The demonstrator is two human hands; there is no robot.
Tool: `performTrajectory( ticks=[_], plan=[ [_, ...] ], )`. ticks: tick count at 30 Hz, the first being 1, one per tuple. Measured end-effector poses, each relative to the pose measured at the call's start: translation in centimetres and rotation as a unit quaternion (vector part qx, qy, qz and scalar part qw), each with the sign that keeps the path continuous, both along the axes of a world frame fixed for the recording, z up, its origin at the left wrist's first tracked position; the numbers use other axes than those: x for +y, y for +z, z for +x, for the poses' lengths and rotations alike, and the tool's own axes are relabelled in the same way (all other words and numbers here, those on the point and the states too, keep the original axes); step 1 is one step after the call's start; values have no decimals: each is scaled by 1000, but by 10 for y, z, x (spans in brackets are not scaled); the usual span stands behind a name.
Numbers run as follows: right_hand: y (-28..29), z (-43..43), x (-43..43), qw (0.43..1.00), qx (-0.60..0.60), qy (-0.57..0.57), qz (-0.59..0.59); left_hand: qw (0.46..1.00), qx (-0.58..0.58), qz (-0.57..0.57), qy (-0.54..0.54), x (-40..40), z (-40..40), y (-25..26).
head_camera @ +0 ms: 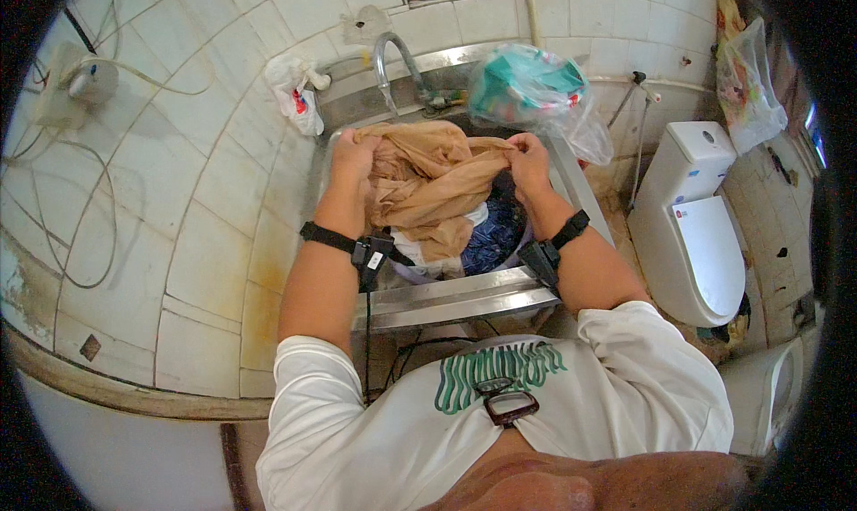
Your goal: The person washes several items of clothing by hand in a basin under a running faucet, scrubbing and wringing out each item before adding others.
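A wet tan cloth garment (428, 176) is stretched between my two hands over a stainless steel sink (462, 297). My left hand (353, 155) grips its left end, and my right hand (529, 159) pinches its right end. Below the cloth, a pale purple basin (418, 275) sits in the sink, mostly hidden. Dark blue patterned fabric (495, 236) and some white cloth (408, 243) lie in the basin, partly covered by the tan garment. Which part of the garment each hand holds cannot be made out.
A curved metal faucet (395, 62) rises behind the sink. Plastic bags (529, 86) rest at its back right corner, and a white bag (294, 96) hangs at the left. A white toilet (710, 256) stands to the right. Cables (107, 196) hang on the tiled wall.
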State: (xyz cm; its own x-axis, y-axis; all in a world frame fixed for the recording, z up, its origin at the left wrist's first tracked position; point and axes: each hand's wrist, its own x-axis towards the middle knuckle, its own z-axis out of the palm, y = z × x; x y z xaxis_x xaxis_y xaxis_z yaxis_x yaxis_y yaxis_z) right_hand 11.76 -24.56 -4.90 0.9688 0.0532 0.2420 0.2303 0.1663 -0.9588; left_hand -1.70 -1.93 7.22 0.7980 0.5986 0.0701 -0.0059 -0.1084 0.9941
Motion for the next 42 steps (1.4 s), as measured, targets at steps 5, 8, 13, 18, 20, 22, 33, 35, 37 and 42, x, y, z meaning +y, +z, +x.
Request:
performTrajectory(
  ticks=[5, 8, 13, 18, 20, 22, 33, 35, 37, 42],
  plan=[
    [-22, 20, 3, 997, -2, -64, 42, 975, -182, -128, -7, 11, 5, 15],
    [-17, 16, 5, 997, -3, -38, 60, 958, -244, -148, -21, 18, 7, 11],
    [-3, 0, -1, 996, 59, 62, -39, 986, -57, -115, 105, -17, 6, -13],
    [10, -25, 4, 940, 106, 276, -169, 952, 202, 207, -101, 1, 8, -55],
    [5, -25, 9, 926, 81, 298, -215, 898, 173, 395, -84, 2, 11, -70],
    [19, -40, 5, 920, 113, 308, -216, 827, 213, 503, -132, -11, 10, -60],
    [13, -39, 7, 880, 45, 367, -300, 762, 272, 457, -370, -15, 28, -122],
    [13, -41, 9, 884, 51, 367, -286, 747, 304, 463, -367, -12, 30, -128],
    [10, -39, 8, 880, 53, 365, -299, 700, 364, 473, -392, -25, 26, -109],
    [-16, -32, 14, 911, -82, 299, -272, 713, 374, 466, -367, -3, 38, -167]
  ],
)
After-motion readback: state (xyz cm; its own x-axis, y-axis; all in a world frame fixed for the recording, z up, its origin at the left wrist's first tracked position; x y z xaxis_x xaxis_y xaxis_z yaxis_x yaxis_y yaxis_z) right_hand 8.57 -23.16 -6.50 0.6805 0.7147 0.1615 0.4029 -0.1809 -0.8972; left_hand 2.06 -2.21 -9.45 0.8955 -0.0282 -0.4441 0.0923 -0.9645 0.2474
